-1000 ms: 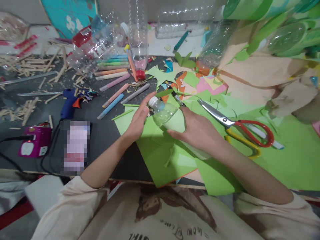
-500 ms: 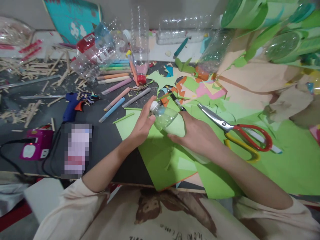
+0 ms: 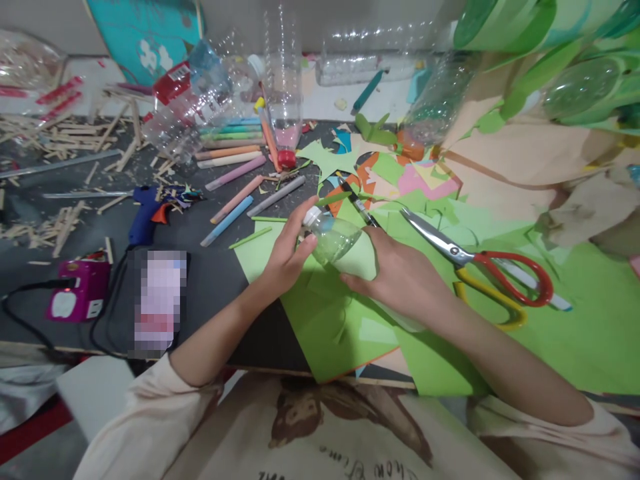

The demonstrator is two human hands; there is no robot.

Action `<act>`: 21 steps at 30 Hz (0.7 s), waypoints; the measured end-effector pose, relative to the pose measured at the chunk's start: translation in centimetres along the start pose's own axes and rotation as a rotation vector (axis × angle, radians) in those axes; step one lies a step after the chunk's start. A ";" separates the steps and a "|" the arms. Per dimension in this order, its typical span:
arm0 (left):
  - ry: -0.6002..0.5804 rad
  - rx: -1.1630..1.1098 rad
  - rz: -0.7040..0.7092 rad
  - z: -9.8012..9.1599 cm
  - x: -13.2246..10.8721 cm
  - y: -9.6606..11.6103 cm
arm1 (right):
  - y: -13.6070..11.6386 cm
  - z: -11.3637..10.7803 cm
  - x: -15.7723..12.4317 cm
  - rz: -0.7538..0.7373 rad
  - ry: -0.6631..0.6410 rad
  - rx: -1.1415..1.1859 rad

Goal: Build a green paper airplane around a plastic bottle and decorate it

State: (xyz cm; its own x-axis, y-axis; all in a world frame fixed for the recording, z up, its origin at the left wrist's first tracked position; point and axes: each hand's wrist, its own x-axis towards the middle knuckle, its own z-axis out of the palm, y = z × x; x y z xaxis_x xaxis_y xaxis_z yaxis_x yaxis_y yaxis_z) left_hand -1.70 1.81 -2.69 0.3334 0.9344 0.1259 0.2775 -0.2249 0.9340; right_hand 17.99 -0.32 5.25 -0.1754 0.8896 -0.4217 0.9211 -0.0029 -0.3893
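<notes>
A clear plastic bottle (image 3: 334, 239) with a white cap lies slanted above the green paper, its body wrapped in pale green paper. My right hand (image 3: 400, 270) is closed around the wrapped body, thumb on the near side. At the capped end, my left hand (image 3: 291, 252) curls its fingers and thumb about the white cap (image 3: 313, 215). A thin green strip (image 3: 333, 198) shows just beyond the cap. Behind the bottle a black pen (image 3: 361, 205) rests on paper scraps. To the right lie scissors (image 3: 470, 257) with one red and one yellow handle, blades parted.
Green paper sheets (image 3: 320, 333) spread under my hands. A blue glue gun (image 3: 145, 212), a phone (image 3: 159, 300) and a magenta box (image 3: 77, 290) with cables lie left. Several markers (image 3: 230, 220), wood sticks (image 3: 60, 227) and empty bottles (image 3: 283, 80) stand or lie farther back.
The whole view has shifted slightly, so the table's things appear a little farther right. Both hands keep their hold on the bottle, with hardly any change in its tilt.
</notes>
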 end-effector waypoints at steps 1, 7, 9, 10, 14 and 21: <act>0.001 -0.005 0.004 0.0 0.0 -0.1 | 0.0 0.0 0.0 -0.002 0.002 0.003; 0.023 -0.057 -0.003 -0.2 0.0 -0.6 | 0.2 0.0 0.3 -0.008 -0.021 0.009; 0.063 -0.081 -0.006 -0.3 0.1 -1.0 | 0.3 0.1 0.4 -0.006 -0.034 0.010; 0.097 -0.089 -0.001 -0.4 0.1 -1.1 | 0.4 0.1 0.4 -0.006 -0.036 0.013; 0.277 -0.110 0.019 -0.9 0.4 -1.5 | 0.5 0.2 0.4 -0.005 -0.046 0.025; 0.210 0.053 -0.039 -1.4 0.9 -0.4 | 0.3 0.1 0.5 0.028 -0.092 0.004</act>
State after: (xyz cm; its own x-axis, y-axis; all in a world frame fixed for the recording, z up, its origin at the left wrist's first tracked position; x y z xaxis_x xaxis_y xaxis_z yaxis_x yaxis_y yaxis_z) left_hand -2.78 3.10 -2.43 0.1278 0.9784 0.1626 0.3357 -0.1970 0.9211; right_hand 18.20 0.08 4.84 -0.1812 0.8432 -0.5062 0.9247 -0.0292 -0.3797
